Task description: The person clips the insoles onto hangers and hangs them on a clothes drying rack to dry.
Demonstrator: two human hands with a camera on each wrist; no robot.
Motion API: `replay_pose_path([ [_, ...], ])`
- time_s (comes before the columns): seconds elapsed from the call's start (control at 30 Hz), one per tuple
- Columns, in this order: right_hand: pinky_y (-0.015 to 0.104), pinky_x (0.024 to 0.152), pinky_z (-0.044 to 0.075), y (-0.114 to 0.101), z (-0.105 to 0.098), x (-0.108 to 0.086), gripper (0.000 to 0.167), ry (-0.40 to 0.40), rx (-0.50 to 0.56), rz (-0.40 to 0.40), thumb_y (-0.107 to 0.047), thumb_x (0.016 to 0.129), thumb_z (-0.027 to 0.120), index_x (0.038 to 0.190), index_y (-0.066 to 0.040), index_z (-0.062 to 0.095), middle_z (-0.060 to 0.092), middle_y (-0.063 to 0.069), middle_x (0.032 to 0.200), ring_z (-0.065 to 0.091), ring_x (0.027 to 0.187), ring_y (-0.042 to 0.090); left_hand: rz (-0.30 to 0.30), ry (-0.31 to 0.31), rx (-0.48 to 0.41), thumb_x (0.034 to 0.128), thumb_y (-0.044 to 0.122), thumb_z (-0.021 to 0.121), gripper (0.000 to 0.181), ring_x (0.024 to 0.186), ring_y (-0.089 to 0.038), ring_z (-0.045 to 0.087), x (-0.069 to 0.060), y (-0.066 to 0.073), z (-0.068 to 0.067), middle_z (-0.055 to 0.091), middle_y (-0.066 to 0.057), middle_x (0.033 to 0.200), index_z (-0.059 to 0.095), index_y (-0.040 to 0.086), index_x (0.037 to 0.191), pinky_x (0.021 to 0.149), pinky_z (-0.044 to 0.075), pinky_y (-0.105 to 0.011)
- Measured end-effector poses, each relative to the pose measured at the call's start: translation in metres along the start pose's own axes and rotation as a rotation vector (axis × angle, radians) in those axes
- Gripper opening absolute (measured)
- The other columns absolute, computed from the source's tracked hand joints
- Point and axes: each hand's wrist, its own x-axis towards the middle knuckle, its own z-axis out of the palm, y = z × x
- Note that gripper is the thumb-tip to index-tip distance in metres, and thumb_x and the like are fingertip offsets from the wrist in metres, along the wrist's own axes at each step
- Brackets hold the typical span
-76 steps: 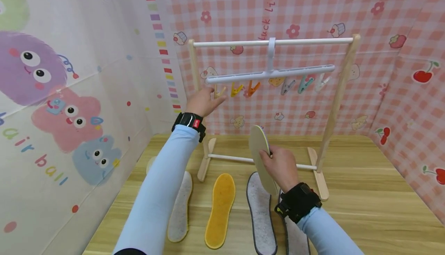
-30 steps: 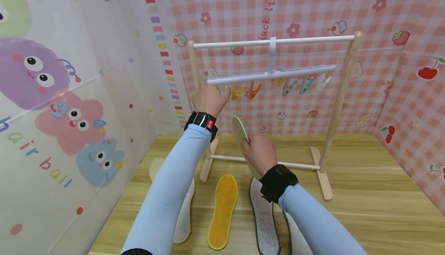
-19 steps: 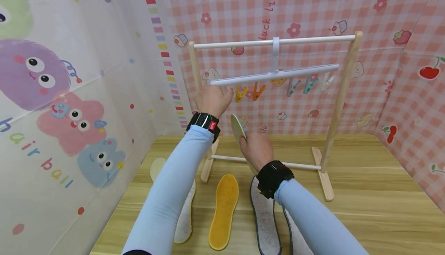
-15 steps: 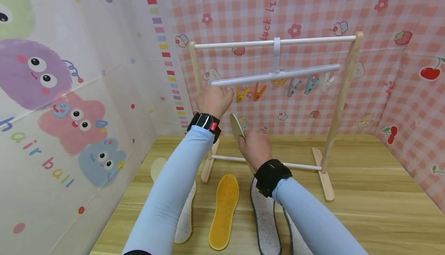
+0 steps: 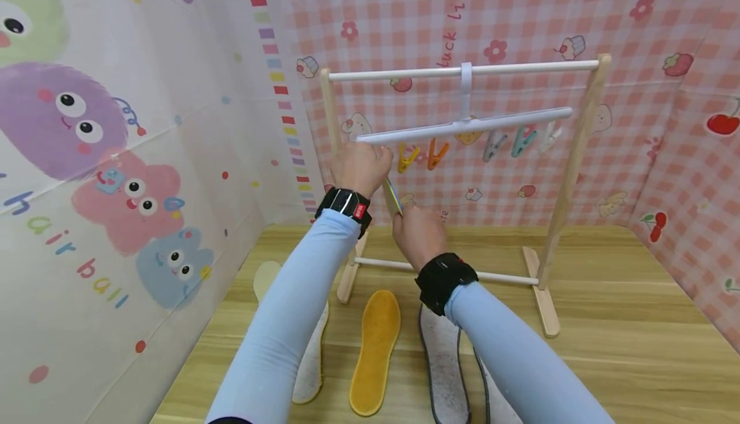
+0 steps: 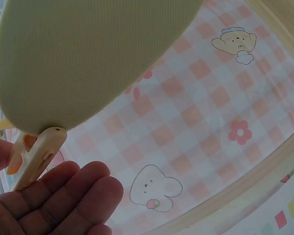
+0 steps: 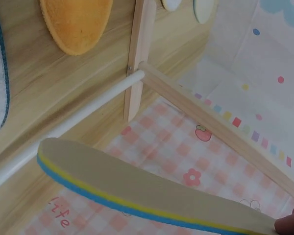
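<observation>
My left hand (image 5: 361, 168) is raised at the left end of the white hanger (image 5: 422, 132). Its thumb and fingers pinch a cream clothespin (image 6: 41, 154), which the hand hides in the head view. A beige insole (image 6: 93, 58) meets the clothespin's mouth at its rounded tip; whether the tip is clamped, I cannot tell. Lower and to the right, my right hand (image 5: 421, 234) grips that insole, tilted upright, below the hanger. Yellow and blue layers show along the insole's edge (image 7: 137, 211) in the right wrist view.
Yellow (image 5: 408, 157), orange (image 5: 437, 154), grey (image 5: 494, 146), teal (image 5: 523, 142) and white clothespins (image 5: 550, 137) hang from the hanger. A wooden rack (image 5: 578, 154) carries it. On the table lie an orange insole (image 5: 376, 353), grey insoles (image 5: 445, 366) and a pale insole (image 5: 266, 276).
My left hand has moved onto the cream clothespin at the hanger's end. My right hand has carried the beige insole left and up until its tip meets the clothespin.
</observation>
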Motion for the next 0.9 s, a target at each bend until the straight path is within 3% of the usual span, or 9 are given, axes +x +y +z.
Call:
replay_pose_path([
  [0.37, 0.041, 0.048, 0.048, -0.01, -0.004, 0.01, 0.022, -0.005, -0.031, -0.004, -0.014, 0.096, 0.061, 0.085, 0.005, 0.065, 0.065, 0.016, 0.071, 0.062, 0.057, 0.028, 0.057, 0.044, 0.0, 0.0911, 0.032, 0.05, 0.047, 0.043, -0.014, 0.033, -0.001, 0.002, -0.001, 0.038, 0.002, 0.047, 0.041, 0.016, 0.048, 0.038, 0.023, -0.029],
  [0.57, 0.04, 0.046, 0.046, -0.014, -0.004, 0.009, 0.028, -0.039, -0.022, 0.028, -0.02, 0.096, 0.064, 0.085, 0.005, 0.062, 0.061, 0.014, 0.067, 0.06, 0.055, 0.026, 0.045, 0.025, -0.004, 0.0934, 0.036, 0.051, 0.05, 0.041, -0.013, 0.034, -0.002, 0.001, 0.0, 0.038, 0.002, 0.045, 0.045, 0.014, 0.048, 0.038, 0.023, -0.028],
  [0.8, 0.031, 0.044, 0.037, -0.013, -0.002, 0.004, 0.039, -0.1, -0.022, -0.001, -0.032, 0.094, 0.069, 0.067, -0.005, 0.059, 0.052, 0.005, 0.058, 0.053, 0.051, 0.019, 0.04, 0.024, 0.026, 0.0929, 0.046, 0.052, 0.055, 0.041, -0.013, 0.034, -0.002, -0.002, 0.001, 0.038, 0.002, 0.046, 0.043, 0.015, 0.049, 0.039, 0.022, -0.028],
  [0.9, 0.03, 0.043, 0.036, -0.012, -0.001, 0.001, 0.04, -0.125, -0.02, -0.007, -0.037, 0.093, 0.07, 0.069, -0.005, 0.063, 0.052, 0.004, 0.056, 0.053, 0.05, 0.017, 0.045, 0.02, 0.037, 0.0944, 0.048, 0.052, 0.057, 0.04, -0.012, 0.031, -0.003, -0.005, 0.002, 0.036, 0.003, 0.045, 0.042, 0.015, 0.049, 0.038, 0.021, -0.028],
])
